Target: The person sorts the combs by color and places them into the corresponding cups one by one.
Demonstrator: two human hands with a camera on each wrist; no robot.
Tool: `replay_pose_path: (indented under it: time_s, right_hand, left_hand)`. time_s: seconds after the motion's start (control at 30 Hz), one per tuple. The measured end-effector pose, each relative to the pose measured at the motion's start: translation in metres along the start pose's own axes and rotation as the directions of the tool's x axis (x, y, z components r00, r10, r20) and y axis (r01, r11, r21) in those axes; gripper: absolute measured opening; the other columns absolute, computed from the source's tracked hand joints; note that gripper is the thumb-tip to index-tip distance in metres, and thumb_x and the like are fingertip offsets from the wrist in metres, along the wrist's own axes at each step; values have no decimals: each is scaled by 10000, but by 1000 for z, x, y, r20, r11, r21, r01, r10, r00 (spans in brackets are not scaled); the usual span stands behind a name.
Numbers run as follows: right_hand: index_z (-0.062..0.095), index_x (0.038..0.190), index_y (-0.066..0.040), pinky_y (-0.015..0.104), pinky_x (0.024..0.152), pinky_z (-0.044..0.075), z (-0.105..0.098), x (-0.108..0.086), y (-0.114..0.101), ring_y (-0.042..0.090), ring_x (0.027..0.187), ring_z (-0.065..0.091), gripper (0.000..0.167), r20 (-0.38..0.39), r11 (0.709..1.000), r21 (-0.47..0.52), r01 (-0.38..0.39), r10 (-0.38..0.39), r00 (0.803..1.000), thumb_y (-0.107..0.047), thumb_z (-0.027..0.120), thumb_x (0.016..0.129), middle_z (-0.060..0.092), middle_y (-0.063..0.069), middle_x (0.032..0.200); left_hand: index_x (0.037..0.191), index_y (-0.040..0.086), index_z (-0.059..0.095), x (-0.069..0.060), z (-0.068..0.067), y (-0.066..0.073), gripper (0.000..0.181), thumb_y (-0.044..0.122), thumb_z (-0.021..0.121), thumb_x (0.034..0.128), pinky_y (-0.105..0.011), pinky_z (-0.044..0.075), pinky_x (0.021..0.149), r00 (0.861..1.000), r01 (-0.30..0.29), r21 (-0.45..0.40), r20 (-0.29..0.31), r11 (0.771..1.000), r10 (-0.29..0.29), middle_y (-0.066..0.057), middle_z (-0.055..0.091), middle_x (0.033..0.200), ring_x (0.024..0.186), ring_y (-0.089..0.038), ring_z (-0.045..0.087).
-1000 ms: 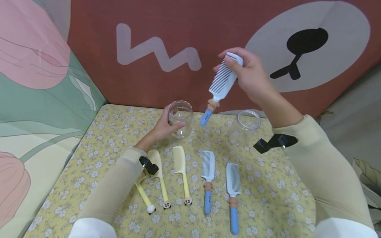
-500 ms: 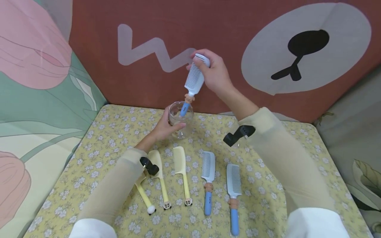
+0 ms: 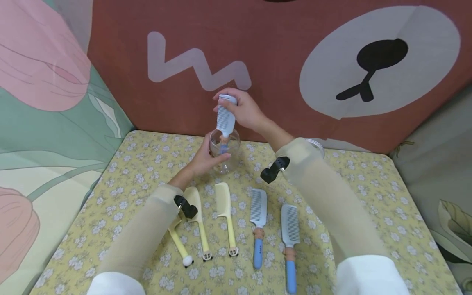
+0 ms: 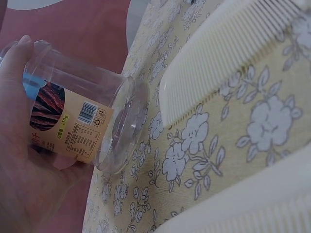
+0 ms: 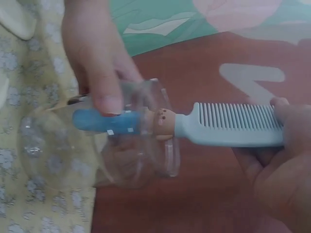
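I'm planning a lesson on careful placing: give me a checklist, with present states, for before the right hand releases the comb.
1. Right hand grips the comb by its toothed end: ok.
2. Left hand holds the jar: ok.
3. Handle pointing down into the jar: ok.
4. Handle resting on the jar's bottom: not ok; a gap shows.
5. Jar flat on the table: cannot tell.

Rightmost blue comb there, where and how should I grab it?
Probably pinch the rightmost comb by its far, toothed end, from above: it lies flat, handle toward you, leaving that free to enter the held jar, as with the held comb.
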State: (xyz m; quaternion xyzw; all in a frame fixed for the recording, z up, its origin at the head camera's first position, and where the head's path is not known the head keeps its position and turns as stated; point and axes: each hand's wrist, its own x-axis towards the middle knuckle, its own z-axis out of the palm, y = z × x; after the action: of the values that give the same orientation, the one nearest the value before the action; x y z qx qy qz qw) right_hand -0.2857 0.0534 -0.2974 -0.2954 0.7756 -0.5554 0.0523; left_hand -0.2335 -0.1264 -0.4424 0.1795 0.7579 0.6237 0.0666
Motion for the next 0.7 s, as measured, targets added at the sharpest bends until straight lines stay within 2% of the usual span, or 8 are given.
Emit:
replay_pose_path:
  time_s: [0.2, 0.4, 0.57, 0.7]
  right_hand:
    - [656, 1237, -23, 350, 834, 555, 10, -4, 16, 340, 1072, 688, 239, 38, 1000, 9, -17, 16, 999, -138, 519, 1079, 729, 156, 1076]
    - [666, 1221, -21, 367, 857, 548, 17, -5, 23, 337, 1069, 687, 229, 48, 999, 23, -44, 42, 998, -135, 533, 1073, 724, 178, 1092]
    - [686, 1204, -47, 373, 895, 513, 21, -6, 28, 236, 1030, 682, 210, 46, 998, -33, -56, 58, 997, -145, 573, 1057, 718, 183, 1123]
    - [696, 1208, -70, 379, 886, 496, 24, -6, 32, 210, 1018, 658, 207, 59, 994, -95, -46, 52, 997, -150, 588, 1050, 711, 169, 1158]
  left_hand:
    - [1610, 178, 73, 0, 1, 1, 925, 102, 724, 957, -489, 412, 1099, 1000, 4, -4, 10, 1000, -4, -136, 297, 1585, 1383, -301, 425]
    - [1608, 181, 73, -1, 1, 2, 929, 112, 728, 953, -489, 386, 1117, 1000, 13, -7, 12, 1000, -13, -120, 291, 1596, 1402, -293, 400]
    - [1608, 174, 67, -1, 0, 2, 923, 129, 723, 960, -494, 375, 1110, 1000, 25, 9, 11, 1000, -25, -120, 293, 1588, 1408, -288, 378]
    - [1609, 178, 60, -1, 0, 2, 920, 133, 715, 965, -486, 385, 1089, 1000, 24, 19, 9, 1000, -25, -127, 316, 1555, 1387, -290, 390]
